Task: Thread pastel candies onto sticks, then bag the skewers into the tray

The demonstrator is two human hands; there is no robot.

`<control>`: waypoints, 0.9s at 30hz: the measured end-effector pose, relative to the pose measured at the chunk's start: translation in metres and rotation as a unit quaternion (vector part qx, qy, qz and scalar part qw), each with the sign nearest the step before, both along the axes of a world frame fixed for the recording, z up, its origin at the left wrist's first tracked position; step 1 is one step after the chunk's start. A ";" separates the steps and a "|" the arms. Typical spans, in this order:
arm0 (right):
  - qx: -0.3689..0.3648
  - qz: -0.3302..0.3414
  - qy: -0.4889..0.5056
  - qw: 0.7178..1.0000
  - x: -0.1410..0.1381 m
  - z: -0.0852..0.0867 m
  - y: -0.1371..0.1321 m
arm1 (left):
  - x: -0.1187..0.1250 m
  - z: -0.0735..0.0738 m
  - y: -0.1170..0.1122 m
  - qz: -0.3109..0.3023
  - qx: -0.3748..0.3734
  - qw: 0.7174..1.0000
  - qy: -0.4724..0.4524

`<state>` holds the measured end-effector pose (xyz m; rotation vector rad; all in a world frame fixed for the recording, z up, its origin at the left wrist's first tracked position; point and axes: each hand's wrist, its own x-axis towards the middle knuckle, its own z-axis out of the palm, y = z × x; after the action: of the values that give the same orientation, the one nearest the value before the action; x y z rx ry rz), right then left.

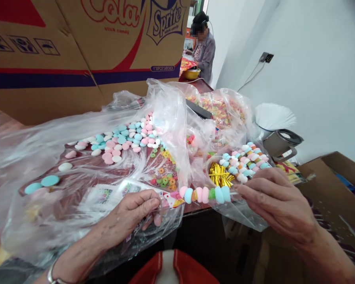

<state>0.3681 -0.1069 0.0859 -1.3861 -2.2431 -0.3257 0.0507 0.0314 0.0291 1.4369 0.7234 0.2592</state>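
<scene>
A candy skewer (205,195) lies level before me, with pink and blue marshmallow-like sweets and green and orange gummies on a white stick. My right hand (273,201) pinches the bare stick end. My left hand (139,207) is closed on a printed plastic wrapper (171,199), whose right edge meets the skewer's far tip; I cannot tell how far the tip is inside. Beyond the right hand lie several finished-looking candy skewers (244,161), beside gold twist ties (220,174). Loose pink, blue and white sweets (121,140) are spread on plastic sheeting behind the left hand.
A large cardboard box (85,51) stands at the back left. Ring gummies (165,177) and a bag of gummies (221,108) lie mid-table. At the right are a grey mug (281,144) and an open carton (334,185). Another person (205,51) works far behind.
</scene>
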 end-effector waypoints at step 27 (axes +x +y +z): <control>-0.074 0.015 0.056 0.996 -0.020 -0.010 0.014 | -0.007 0.007 0.009 -0.149 0.209 0.964 0.075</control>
<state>0.3477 -0.0931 0.0761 -1.4066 -2.2293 -0.0712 0.0442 0.0402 0.0365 1.9616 0.5820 0.0692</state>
